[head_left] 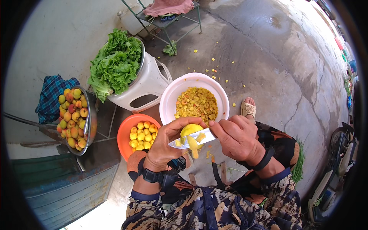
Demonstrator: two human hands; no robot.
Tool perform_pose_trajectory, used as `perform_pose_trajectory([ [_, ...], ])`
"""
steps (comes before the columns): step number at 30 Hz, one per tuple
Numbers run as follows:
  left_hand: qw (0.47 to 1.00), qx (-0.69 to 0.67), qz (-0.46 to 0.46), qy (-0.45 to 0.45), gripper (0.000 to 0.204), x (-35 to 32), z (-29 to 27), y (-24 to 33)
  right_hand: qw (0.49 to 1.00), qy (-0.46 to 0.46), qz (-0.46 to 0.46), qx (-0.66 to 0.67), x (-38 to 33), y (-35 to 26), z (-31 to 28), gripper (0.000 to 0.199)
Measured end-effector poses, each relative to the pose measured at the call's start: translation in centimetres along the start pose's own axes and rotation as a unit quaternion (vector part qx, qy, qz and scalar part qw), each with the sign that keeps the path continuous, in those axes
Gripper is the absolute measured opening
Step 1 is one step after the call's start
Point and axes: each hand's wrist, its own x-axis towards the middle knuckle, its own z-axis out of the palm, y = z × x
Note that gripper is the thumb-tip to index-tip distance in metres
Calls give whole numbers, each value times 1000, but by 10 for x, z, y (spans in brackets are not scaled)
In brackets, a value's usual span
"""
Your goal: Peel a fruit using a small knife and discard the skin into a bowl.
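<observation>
Peels fill white bowl (pixel 168 100); peeled fruit (pixel 142 135) fills orange bowl (pixel 124 134).

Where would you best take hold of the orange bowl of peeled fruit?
By the bare rim of the orange bowl on its left side, coming from above. The near-right edge lies under the left hand, and the white bowl crowds the far-right edge.

My left hand (pixel 165 143) holds a yellow peeled fruit (pixel 190 129). Yellow-orange peelings fill the round white plastic basin (pixel 168 96); yellow fruits sit in the round orange plastic bowl (pixel 124 134). Green lettuce (pixel 115 63) tops a white tub (pixel 149 82). A blue checked cloth (pixel 50 96) lies left.
</observation>
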Motion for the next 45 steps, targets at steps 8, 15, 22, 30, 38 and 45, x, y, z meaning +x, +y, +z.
perform_pose_trajectory([
  [8, 997, -52, 44, 28, 78, 2, 2, -3, 987, 14, 158, -26, -4, 11, 9, 35],
  [15, 944, -2, 228, 240, 65, -42, -31, 57, 948, -141, 284, -26, -24, 20, 35, 35],
  [22, 906, 12, 171, 387, 51, -126, -131, 19, 909, -297, 292, 7, -55, 17, 65, 35],
  [30, 800, -106, 11, 590, 40, -168, -234, -153, 857, -412, 305, 50, -141, 22, 137, 28],
  [38, 826, 246, 59, 504, 49, -191, -255, -232, 842, -431, 313, 91, -165, 10, 142, 31],
  [45, 792, -87, 69, 600, 21, -206, -234, -151, 905, -334, 252, 76, -109, 22, 64, 34],
])
